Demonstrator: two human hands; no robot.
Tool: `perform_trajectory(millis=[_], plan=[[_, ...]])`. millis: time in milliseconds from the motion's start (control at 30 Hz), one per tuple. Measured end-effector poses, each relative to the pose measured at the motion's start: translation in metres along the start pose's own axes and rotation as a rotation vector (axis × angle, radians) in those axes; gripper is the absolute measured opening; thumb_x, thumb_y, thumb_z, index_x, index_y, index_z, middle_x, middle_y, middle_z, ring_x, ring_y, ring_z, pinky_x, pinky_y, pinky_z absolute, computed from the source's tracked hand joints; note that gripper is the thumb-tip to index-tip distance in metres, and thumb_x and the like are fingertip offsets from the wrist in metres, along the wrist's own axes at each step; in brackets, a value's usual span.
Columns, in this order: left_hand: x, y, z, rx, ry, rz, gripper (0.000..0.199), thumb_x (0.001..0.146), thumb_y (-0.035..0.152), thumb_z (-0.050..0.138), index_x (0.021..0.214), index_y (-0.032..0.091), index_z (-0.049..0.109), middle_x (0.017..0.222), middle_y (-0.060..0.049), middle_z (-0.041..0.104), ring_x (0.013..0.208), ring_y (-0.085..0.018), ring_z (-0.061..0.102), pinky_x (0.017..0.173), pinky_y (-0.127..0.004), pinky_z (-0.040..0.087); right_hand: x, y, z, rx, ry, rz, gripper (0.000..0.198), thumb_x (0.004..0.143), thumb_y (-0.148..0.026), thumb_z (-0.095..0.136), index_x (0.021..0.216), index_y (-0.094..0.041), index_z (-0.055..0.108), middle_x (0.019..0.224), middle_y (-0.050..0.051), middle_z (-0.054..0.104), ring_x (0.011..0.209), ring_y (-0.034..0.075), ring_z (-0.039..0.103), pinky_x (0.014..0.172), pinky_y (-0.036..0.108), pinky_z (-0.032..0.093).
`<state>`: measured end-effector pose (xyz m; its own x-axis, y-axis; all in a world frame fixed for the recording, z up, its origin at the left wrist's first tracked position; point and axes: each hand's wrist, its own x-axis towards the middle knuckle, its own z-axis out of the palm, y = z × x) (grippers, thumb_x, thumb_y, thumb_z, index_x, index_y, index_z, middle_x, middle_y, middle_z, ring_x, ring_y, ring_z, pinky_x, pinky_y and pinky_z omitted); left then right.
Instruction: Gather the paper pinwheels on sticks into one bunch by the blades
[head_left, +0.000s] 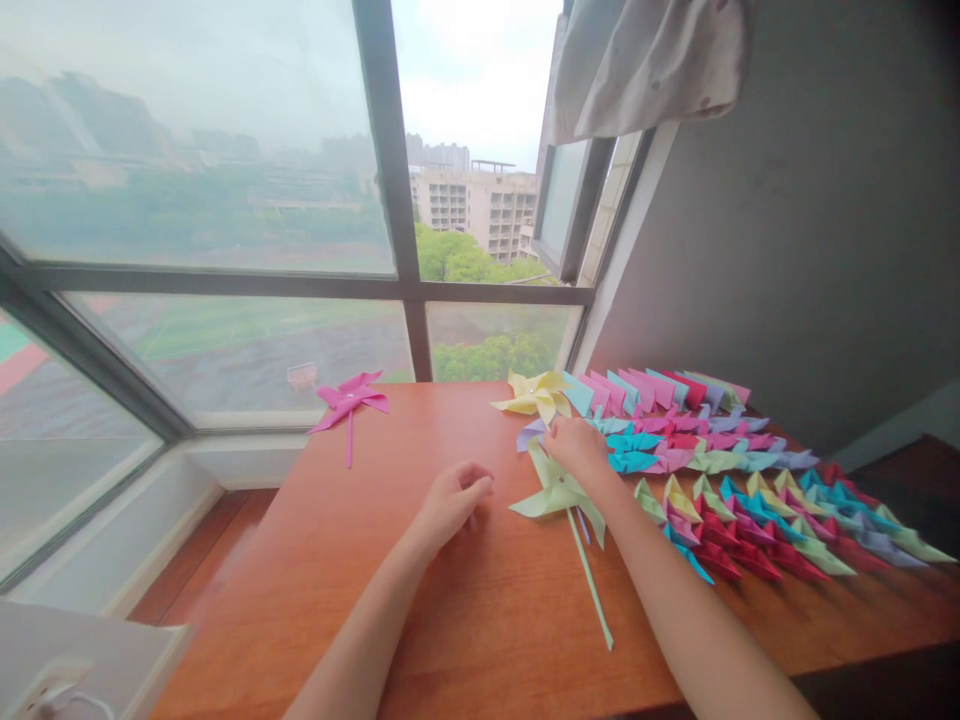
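Fingers: the right hand (pixel 577 447) rests knuckles-up on the light green pinwheel (pixel 559 493), fingertips hidden, so I cannot tell whether it grips; the left hand (pixel 452 497) is loosely curled, holding nothing.
Place: the pinwheel lies on the wooden table (pixel 450 600), beside the rows of folded paper pinwheels (pixel 720 480).
Technique: best pressed at the hub, not the blades, probably.
Axis: its stick (pixel 590 580) runs from the head toward the person, slightly rightward.

A wooden table (pixel 465 600) stands against a large window (pixel 225 200) with dark frames, which looks out on hazy buildings and green trees in flat daylight. Right of the window rises a plain grey wall (pixel 810 200), with a bunched curtain (pixel 645 60) above the window's right corner.
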<state>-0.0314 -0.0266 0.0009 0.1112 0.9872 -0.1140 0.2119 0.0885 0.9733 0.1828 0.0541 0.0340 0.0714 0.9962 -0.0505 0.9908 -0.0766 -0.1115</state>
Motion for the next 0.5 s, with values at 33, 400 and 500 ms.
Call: perform_trajectory(millis=[33,400,500], plan=[[0.0,0.0,0.0,0.002,0.0,0.003,0.026,0.077,0.04,0.061,0.085,0.015,0.065,0.073,-0.003,0.069,0.057,-0.013,0.058,0.047,-0.02,0.039,-0.001,0.0,-0.001,-0.001,0.006,0.004,0.033,0.091,-0.034,0.046,0.103,-0.02,0.073,0.102,0.014,0.073,0.098,0.026,0.068,0.079,0.032,0.047],[0.002,-0.005,-0.001,0.077,0.001,0.044,0.027,0.079,0.041,0.059,0.086,0.016,0.067,0.076,-0.005,0.072,0.062,-0.015,0.064,0.049,-0.02,0.043,-0.025,-0.003,0.0,-0.01,0.063,0.031,0.033,0.092,-0.037,0.045,0.097,-0.021,0.073,0.095,0.013,0.073,0.091,0.027,0.07,0.075,0.033,0.048],[0.004,-0.003,-0.007,0.163,0.033,0.052,0.03,0.078,0.043,0.059,0.087,0.016,0.068,0.076,-0.006,0.073,0.063,-0.017,0.065,0.052,-0.023,0.046,-0.028,-0.006,0.002,-0.012,0.038,0.033,0.034,0.093,-0.041,0.046,0.097,-0.021,0.073,0.096,0.013,0.074,0.091,0.027,0.07,0.075,0.034,0.048]])
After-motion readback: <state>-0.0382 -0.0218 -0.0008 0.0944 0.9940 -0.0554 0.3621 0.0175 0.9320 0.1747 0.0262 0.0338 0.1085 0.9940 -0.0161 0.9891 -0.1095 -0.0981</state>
